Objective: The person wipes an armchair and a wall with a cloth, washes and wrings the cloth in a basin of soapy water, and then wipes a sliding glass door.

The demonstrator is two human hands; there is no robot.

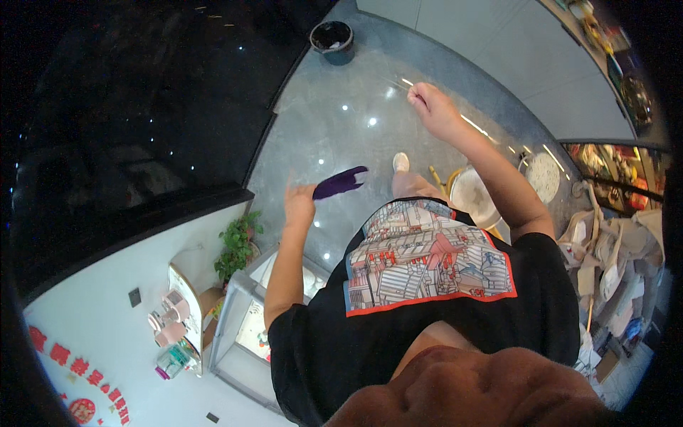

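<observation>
My left hand (pixel 300 200) is at the left end of a dark purple piece of cloth (pixel 341 183), which is held out over the grey floor and has a pale patch at its far end. Higher up and to the right, my right hand (pixel 429 104) is raised with its fingers closed. A thin, pale, stick-like thing (pixel 396 84) seems to stick out from its fingertips, too faint to name. The two hands are well apart.
A dark bucket (pixel 333 45) stands on the floor at the top. Round stools (pixel 472 195) are at my right, with a heap of bags and cardboard (pixel 619 251) beyond. At my left are a potted plant (pixel 235 243), a grey-framed playpen or stand (pixel 227 320) and a wall shelf (pixel 195 315).
</observation>
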